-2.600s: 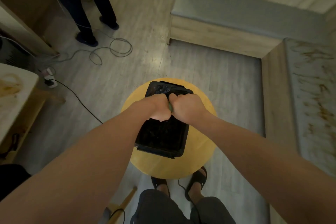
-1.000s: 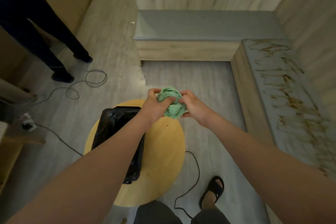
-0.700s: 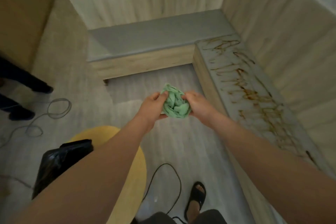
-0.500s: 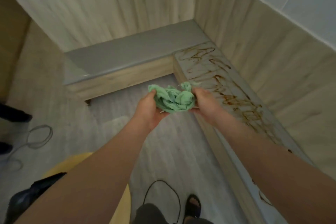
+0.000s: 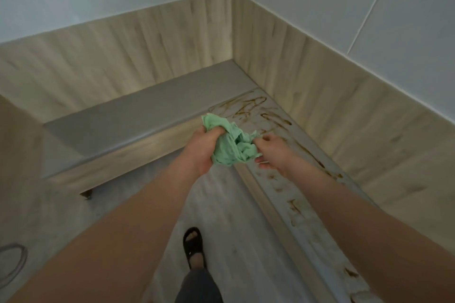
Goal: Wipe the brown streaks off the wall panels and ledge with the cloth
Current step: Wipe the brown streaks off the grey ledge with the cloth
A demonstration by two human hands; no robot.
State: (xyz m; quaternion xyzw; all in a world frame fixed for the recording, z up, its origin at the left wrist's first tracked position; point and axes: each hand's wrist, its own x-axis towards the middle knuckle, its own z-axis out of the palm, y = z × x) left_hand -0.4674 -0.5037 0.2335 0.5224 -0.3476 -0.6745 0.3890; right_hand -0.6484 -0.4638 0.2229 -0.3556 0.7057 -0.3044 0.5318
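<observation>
A crumpled green cloth (image 5: pixel 231 144) hangs in the air between both hands, above the inner corner of the ledges. My left hand (image 5: pixel 202 148) grips its left side in a fist. My right hand (image 5: pixel 269 151) pinches its right edge with the fingertips. The grey ledge (image 5: pixel 275 179) on the right carries brown streaks (image 5: pixel 253 108) along its whole length, partly hidden under my right forearm. The wood wall panels (image 5: pixel 320 96) behind it show faint dark marks.
A second grey ledge (image 5: pixel 138 118) runs along the far wall with no streaks on it. White wall (image 5: pixel 344 2) rises above the panels. My sandalled foot (image 5: pixel 193 245) stands on the pale floor. A cable loop (image 5: pixel 12 263) lies at the left edge.
I have turned from the stool and black bin to the corner, lifting my view. The wrung, balled cloth has loosened and spread between my hands.
</observation>
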